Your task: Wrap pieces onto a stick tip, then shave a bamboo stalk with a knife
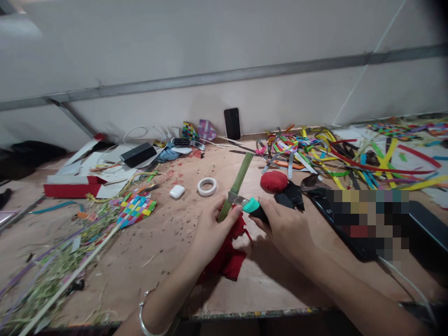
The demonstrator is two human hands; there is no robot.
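Observation:
My left hand (pixel 215 231) is closed round the lower part of a flat green strip (pixel 242 173), perhaps bamboo or leaf stalk, which slants up and away to the right. In my right hand (pixel 285 228) is a knife (pixel 252 206) with a black and teal handle. Its short metal blade lies across the green strip, touching it just above my left hand. Red cloth (pixel 229 261) lies crumpled on the table beneath my hands, partly hidden by my left forearm. A round red bundle (pixel 274 181) and a black scrap (pixel 291 195) sit just beyond my right hand.
A roll of tape (pixel 206 186) and a white earbud case (pixel 177 192) lie beyond my left hand. Coloured strips (pixel 308 147) are heaped at the back right. A woven piece on a stick (pixel 137 210) lies left. A phone (pixel 232 123) leans against the wall; a device (pixel 341 226) lies right.

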